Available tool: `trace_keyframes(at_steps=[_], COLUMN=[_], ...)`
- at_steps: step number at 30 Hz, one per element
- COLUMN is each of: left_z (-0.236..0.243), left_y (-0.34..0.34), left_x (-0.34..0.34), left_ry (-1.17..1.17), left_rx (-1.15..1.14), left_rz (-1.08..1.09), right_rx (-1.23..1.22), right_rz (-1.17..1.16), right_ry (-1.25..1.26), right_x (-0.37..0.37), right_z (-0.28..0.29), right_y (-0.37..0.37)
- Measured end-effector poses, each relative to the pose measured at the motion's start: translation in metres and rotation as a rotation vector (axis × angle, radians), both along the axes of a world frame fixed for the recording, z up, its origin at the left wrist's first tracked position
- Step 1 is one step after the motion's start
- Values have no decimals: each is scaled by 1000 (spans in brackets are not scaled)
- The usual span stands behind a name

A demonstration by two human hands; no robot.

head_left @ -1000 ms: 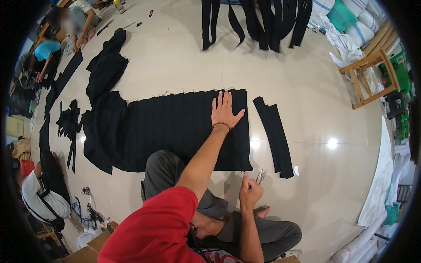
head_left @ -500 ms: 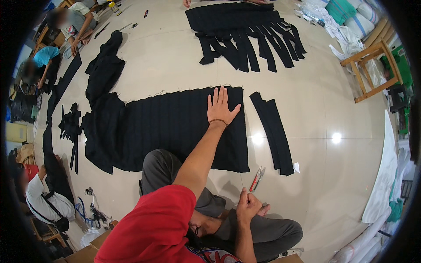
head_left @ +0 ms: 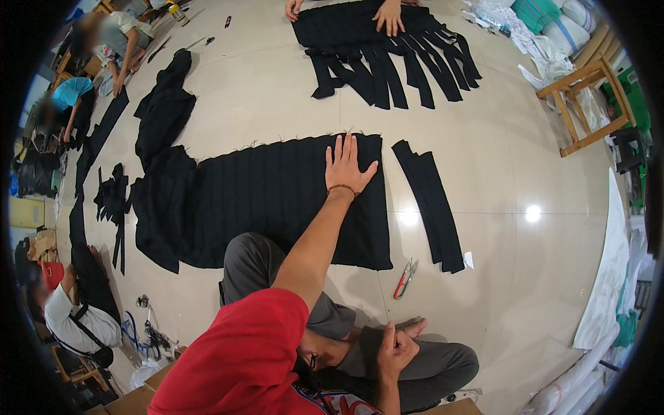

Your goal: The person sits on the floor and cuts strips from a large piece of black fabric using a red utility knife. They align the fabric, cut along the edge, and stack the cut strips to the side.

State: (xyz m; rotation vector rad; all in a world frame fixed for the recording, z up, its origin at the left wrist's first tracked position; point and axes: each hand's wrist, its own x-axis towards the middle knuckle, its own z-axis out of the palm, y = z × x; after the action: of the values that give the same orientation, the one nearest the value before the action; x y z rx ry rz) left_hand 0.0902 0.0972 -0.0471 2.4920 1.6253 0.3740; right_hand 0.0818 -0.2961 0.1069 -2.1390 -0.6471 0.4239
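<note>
Black frayed cloth (head_left: pixel 270 200) — left hand (head_left: pixel 348 173) flat

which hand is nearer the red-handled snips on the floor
Right. The right hand is just on the person's side of the snips; the left hand lies flat on the black cloth, farther out and to their left.

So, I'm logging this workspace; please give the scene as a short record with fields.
Left hand: spread flat on the wide black fabric panel
Right hand: curled near the red-and-silver metal snips, nothing visible in it
Snips: lying on the glossy beige floor
Right of panel: narrow black fabric, lying apart
Far side: another person's hands on fringed black fabric sheet
</note>
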Motion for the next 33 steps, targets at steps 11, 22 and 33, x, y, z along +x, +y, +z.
trace_keyframes(at_steps=[11, 22, 33], left_z=[-1, 1, 14], left_y=[-2, -2, -4], left_x=[-1, -5, -5], left_ry=[-37, -40, -1], left_rx=[38, 9, -76], left_rz=[-8, -1, -5], right_rx=[-70, -82, 230], right_rz=[11, 0, 108], right_ry=[7, 98, 748], right_x=[-4, -2, 21], right_z=[28, 39, 18], right_y=[-36, -58, 66])
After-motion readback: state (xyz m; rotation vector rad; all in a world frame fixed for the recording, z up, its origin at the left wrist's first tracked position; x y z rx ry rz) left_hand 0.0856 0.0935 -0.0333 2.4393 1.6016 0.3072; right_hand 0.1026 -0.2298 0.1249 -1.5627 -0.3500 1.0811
